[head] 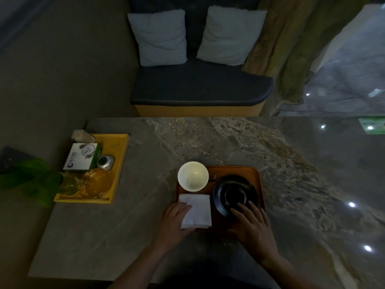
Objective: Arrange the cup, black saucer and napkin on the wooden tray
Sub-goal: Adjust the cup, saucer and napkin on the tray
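**Both hands resting on the tray's near half, cup standing farthest from them**

The stone-patterned worktop (218, 142) is carrying the wooden tray (253, 174), a shallow, rounded-corner rectangle lying with its long axis left to right. On its right half the black saucer (231, 190) is sitting, glossy and round. The right hand (253, 223) is lying open, fingertips touching the saucer's near rim, gripping nothing. The folded white napkin (198, 209), soft and squarish, is lying at the near left; the left hand (174, 221) is resting open against its left edge. The white cup (193, 176), smooth and empty, is standing just beyond the napkin, overhanging the tray's far-left corner, nearer the left hand. Nudging it inward looks like the remaining adjustment.
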Available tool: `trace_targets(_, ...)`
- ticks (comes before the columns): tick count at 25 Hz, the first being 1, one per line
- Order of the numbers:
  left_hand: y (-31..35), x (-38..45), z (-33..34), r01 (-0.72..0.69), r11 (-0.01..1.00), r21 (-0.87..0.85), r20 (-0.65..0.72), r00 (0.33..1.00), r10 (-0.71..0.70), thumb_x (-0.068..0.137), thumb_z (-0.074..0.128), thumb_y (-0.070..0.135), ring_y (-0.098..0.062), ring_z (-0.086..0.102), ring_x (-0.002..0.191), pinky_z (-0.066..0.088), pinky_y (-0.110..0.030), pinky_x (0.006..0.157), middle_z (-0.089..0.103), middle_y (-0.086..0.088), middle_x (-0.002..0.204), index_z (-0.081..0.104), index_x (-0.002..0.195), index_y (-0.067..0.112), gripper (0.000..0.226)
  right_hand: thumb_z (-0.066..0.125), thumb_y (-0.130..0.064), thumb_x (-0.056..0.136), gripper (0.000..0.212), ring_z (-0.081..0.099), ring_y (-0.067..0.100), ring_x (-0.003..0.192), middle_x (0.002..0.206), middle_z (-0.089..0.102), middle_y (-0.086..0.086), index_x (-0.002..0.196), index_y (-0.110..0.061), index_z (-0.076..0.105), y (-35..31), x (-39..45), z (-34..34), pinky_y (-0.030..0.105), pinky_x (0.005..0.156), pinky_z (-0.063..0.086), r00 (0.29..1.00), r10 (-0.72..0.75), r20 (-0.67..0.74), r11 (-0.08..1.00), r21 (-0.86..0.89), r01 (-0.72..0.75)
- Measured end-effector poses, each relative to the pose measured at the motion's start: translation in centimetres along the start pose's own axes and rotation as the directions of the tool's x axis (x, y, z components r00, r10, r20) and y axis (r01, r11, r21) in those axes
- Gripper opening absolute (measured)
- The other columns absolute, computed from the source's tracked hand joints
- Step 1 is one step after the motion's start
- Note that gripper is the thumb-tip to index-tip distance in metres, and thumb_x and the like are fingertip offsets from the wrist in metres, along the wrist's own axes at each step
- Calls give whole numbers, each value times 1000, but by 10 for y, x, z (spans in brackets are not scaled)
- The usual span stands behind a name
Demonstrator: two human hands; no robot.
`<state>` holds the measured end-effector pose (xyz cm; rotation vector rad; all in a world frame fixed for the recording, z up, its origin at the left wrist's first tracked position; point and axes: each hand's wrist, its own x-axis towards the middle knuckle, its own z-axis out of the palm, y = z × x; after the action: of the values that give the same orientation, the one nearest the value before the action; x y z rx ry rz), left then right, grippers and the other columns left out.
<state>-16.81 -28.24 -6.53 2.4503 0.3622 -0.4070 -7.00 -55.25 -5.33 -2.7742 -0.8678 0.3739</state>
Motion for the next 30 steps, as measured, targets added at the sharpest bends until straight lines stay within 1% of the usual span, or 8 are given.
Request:
trace_targets(3,-24,-9,-11,-55,994,94,18,998,53,84,64,51,-12,24,143,22,-32,117,34,10,153,39,145,33,68,47,-61,85,54,39,32,137,139,56,-1,130,-34,55,-25,0,7,58,108,34,991,-134,-11,990,-39,133)
trace_targets(5,-35,-8,-19,-111,982,153,40,994,106,83,60,54,-15,24,145,22,-34,117,35,9,153,40,144,33,68,45,-61,87,53,32,31,141,142,52,-3,133,-36,50,-41,6,10,59,110,31,983,-184,20,981,-55,185)
trace_targets(8,-41,0,-30,-173,953,250,79,984,158,82,56,62,-19,11,149,18,-44,121,25,6,159,33,147,36,74,54,-59,84,61,14,33,144,152,41,2,139,-35,43,-58,27,11,62,114,15,977,-187,103,973,-115,199)
trace_targets(12,-37,16,-38,-259,867,425,180,963,200,81,50,71,-25,-3,151,4,-53,122,11,3,163,26,149,37,80,52,-61,86,79,-12,37,146,163,8,3,151,-37,13,-64,53,15,62,113,-12,958,-155,242,959,-198,205)
trace_targets(15,-36,19,-36,-264,860,436,212,959,187,83,49,69,-26,-3,151,-4,-54,120,10,2,163,29,147,38,74,52,-60,87,79,-14,38,146,163,7,4,151,-37,13,-65,57,18,64,112,-13,955,-151,257,955,-210,208)
trace_targets(21,-37,18,-31,-232,877,422,175,969,172,83,46,71,-26,2,150,1,-57,121,14,2,162,34,144,39,70,51,-59,88,74,-13,38,144,163,13,5,150,-37,18,-65,55,25,63,112,-12,963,-144,229,953,-228,197)
trace_targets(27,-39,19,-32,-231,886,402,153,971,184,82,45,72,-26,5,150,2,-57,121,18,3,161,36,142,39,69,60,-58,84,75,-10,37,143,160,23,7,147,-37,27,-66,59,27,66,112,-4,960,-134,248,954,-231,193)
trace_targets(30,-40,20,-32,-225,892,392,145,973,182,82,45,72,-26,5,150,1,-57,120,19,2,161,38,141,40,68,57,-58,85,74,-16,37,142,162,14,4,148,-39,23,-65,61,27,66,111,-10,955,-130,267,951,-237,196)
